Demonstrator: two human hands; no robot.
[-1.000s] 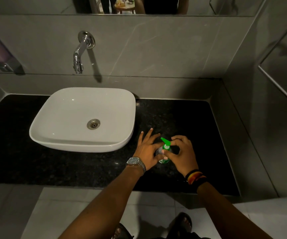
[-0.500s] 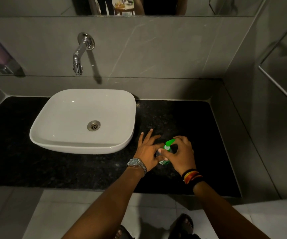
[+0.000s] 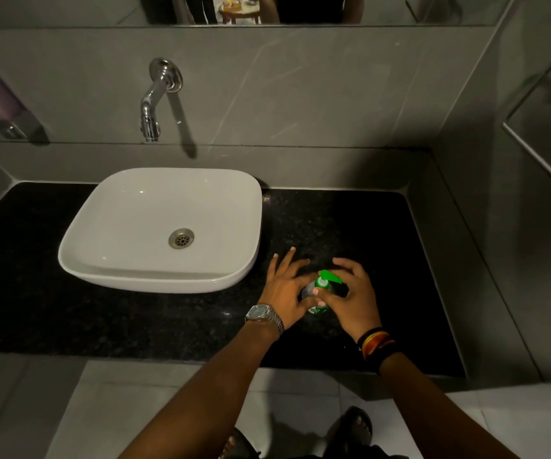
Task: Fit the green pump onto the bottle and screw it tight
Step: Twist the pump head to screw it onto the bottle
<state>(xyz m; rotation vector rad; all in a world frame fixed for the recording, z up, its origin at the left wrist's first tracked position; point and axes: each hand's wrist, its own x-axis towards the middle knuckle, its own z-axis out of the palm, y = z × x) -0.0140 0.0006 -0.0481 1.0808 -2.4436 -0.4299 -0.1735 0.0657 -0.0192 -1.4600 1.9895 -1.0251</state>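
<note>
Item: pump-fitting, in progress, on black counter (image 3: pixel 383 246), right of basin (image 3: pixel 154 226).

Nearest: two forearms reaching in; watch (image 3: pixel 262 314) on left wrist, bands (image 3: pixel 376 342) on right wrist.

Bottle (image 3: pixel 315 303): upright on counter, just right of basin's front corner, mostly hidden between the hands. Pump (image 3: pixel 325 279): green, seated on bottle neck, spout pointing right, away from basin.

Risks, judged: cross-threading if collar turned while pump sits tilted; bottle spinning or tipping on smooth counter if steadying hold too light; seating of thread not visible, so tightness unconfirmed.

Left hand (image 3: pixel 287 286): thumb side pressed to bottle's basin-side flank, remaining fingers splayed flat and spread, not wrapped; a bracing contact rather than a clasp.

Right hand (image 3: pixel 350 293): curled over pump from the side away from basin, thumb and fingertips closed around collar, fingers arched over spout.

Farthest: tap (image 3: pixel 153 104) on wall above basin; mirror edge above.
</note>
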